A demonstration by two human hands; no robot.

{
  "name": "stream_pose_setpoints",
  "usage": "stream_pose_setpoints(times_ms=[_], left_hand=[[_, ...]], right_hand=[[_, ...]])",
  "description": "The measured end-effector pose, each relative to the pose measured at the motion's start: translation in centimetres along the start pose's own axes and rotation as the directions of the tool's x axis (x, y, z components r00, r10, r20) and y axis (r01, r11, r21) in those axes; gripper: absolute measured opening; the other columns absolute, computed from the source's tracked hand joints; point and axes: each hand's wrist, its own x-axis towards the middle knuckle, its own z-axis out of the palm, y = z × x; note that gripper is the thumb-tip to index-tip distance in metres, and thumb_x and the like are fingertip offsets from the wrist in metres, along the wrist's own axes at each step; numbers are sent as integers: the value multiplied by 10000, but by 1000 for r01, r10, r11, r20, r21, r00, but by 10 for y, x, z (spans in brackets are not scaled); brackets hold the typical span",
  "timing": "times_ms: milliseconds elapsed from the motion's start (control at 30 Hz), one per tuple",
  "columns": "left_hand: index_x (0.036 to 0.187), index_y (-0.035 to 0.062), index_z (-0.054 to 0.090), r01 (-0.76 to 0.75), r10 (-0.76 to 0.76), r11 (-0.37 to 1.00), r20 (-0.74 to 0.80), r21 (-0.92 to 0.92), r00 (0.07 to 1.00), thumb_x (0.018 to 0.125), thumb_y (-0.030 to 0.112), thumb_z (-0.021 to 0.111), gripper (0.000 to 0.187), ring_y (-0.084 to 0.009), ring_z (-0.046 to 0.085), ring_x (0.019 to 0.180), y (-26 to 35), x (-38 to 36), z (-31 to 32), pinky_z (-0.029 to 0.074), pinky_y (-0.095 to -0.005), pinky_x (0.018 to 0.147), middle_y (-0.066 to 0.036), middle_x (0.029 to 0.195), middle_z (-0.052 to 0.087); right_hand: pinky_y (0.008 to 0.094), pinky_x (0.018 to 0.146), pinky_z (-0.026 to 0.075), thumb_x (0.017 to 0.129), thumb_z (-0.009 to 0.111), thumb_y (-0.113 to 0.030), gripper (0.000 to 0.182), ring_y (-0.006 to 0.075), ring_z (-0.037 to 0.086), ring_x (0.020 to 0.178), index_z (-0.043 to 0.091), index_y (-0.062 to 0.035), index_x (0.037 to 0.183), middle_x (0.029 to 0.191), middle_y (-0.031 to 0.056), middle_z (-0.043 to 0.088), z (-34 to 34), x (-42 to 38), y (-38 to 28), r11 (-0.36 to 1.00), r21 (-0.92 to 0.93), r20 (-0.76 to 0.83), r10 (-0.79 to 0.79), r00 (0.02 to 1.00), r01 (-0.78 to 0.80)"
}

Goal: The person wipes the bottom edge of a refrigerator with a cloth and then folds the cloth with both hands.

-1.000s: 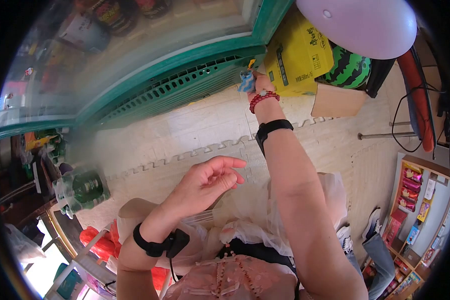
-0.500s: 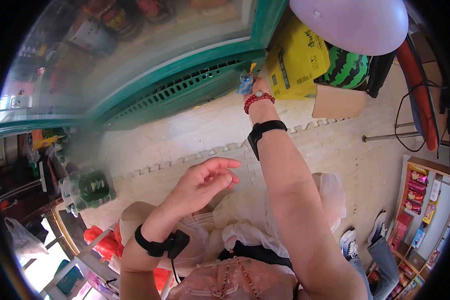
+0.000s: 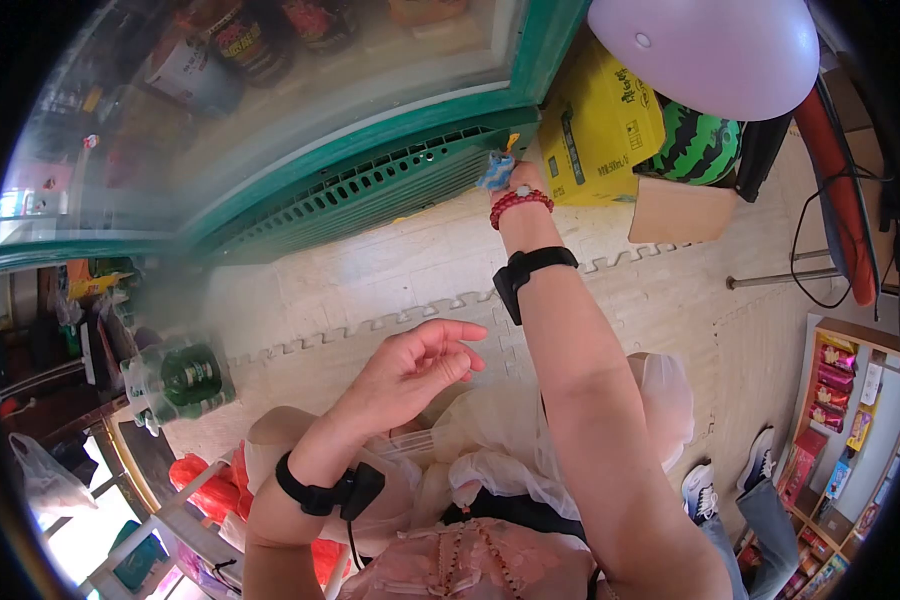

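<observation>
My right hand (image 3: 523,176) is stretched far out to the lower right corner of the green fridge (image 3: 370,170). It grips a small blue and yellow object (image 3: 497,168) against the vent grille; what the object is I cannot tell. A red bead bracelet and a black band sit on that wrist. My left hand (image 3: 415,365) hovers empty above my lap, fingers loosely curled and apart, a black band on its wrist. A yellow box (image 3: 595,130) stands right beside my right hand.
The fridge's glass door shows bottles and packs inside. A watermelon-patterned ball (image 3: 698,145), a lilac balloon (image 3: 710,50) and a cardboard piece (image 3: 682,210) lie at the right. A pack of green bottles (image 3: 175,385) sits at the left. Snack shelves (image 3: 835,400) stand at the far right. Foam floor mats cover the middle.
My right hand with the small object has shifted slightly up along the fridge corner. My left hand has stayed nearly in place.
</observation>
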Motion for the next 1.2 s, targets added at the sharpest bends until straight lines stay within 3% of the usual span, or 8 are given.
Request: stream_pose_setpoints(times_ms=[267,333,367,467,567,733,800,1200], left_hand=[[1152,43,499,-3,3,1000,5,-7,1000,882,166,500,297,-100,533,866,1,3,0,428,-249,812,-44,940,591],[1153,44,499,-17,17,1000,11,-15,1000,881,166,500,297,-100,532,863,1,5,1,427,-247,810,-42,940,591],[1152,44,500,-2,2,1000,12,-8,1000,880,164,501,297,-101,531,863,3,6,2,426,-247,810,-41,939,591],[1152,47,500,4,-4,1000,15,-6,1000,878,161,501,297,-100,528,865,4,7,5,424,-248,809,-41,938,590],[1154,51,499,9,-9,1000,22,5,1000,878,160,501,297,-99,526,872,3,9,5,424,-249,809,-42,940,590],[1154,54,500,-1,1,1000,11,22,1000,877,162,503,297,-101,527,880,2,8,8,424,-251,810,-41,945,590],[1151,55,503,26,-26,1000,-4,15,1000,877,162,504,294,-104,529,879,3,6,8,425,-251,811,-39,943,590],[1156,50,500,-13,13,1000,1,1,1000,881,183,510,306,-102,529,871,-1,1,2,428,-258,811,-36,944,589]], right_hand=[[291,616,454,852,442,-123,214,178,587,759,592,-32,975,890,70,616,0,7,0,991,-135,-79,-15,997,4],[289,610,470,842,434,-87,226,185,597,756,601,-31,984,890,87,616,-33,59,14,-43,-879,444,-436,783,475],[289,610,470,842,434,-87,226,185,597,756,601,-31,984,890,87,616,-29,42,7,-44,-881,442,-437,783,472],[274,707,500,840,437,-121,325,174,606,874,528,-86,1150,1023,65,611,-25,28,-10,907,-393,91,-124,988,150],[245,698,447,861,345,-101,283,169,568,784,571,-58,1027,1014,51,594,-57,115,12,269,-811,431,-326,841,519],[280,747,455,855,363,-102,244,195,561,887,574,-49,965,982,79,591,-57,133,23,378,-689,503,-365,784,618],[253,688,475,807,515,-180,287,139,588,848,545,-108,1083,963,33,614,-20,69,10,940,-322,-200,49,979,-113],[325,643,487,829,385,-49,164,209,568,744,548,-36,833,792,68,588,-2,14,-5,996,-86,-102,-2,995,-7]])
